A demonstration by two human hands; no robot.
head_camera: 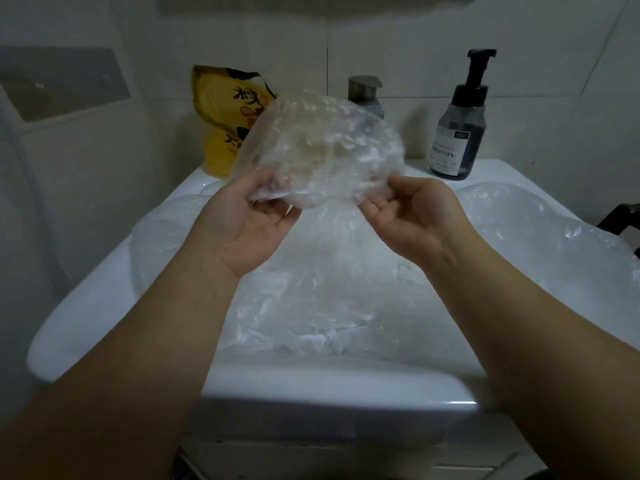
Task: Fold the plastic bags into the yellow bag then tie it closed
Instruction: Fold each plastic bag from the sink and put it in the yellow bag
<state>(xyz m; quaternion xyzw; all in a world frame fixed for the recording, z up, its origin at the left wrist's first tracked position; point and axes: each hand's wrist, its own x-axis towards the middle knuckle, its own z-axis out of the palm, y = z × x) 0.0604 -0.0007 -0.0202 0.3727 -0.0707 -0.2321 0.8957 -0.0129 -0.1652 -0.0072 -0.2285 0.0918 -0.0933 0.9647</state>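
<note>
Slippage is the first risk. The clear plastic bag (322,147), crumpled and puffed with air, is held up in the middle of the frame by its lower edge alone. The left hand (249,220) pinches one end of that edge and the right hand (408,216) pinches the other, both palms turned up. The film looks thin and slick, so a fold made in the air could spring open or slide out of either pinch. It would then drop among the other clear bags (311,306) lying in the sink (86,306) below, where it would be hard to pick out.

Trapped air is a second likely trouble: unless it is pressed out, the bundle may be too bulky for the yellow bag (221,133). That bag stands left of centre in the upper frame, on the sink's back ledge against the wall (415,46), well apart from both hands. Its mouth cannot be made out.

A reach toward it passes near the faucet (365,91) at upper centre. The pump bottle (457,133) at upper right is farther off, but a wide sweep could tip it. Room for moving lies low over the basin, toward the near rim.
</note>
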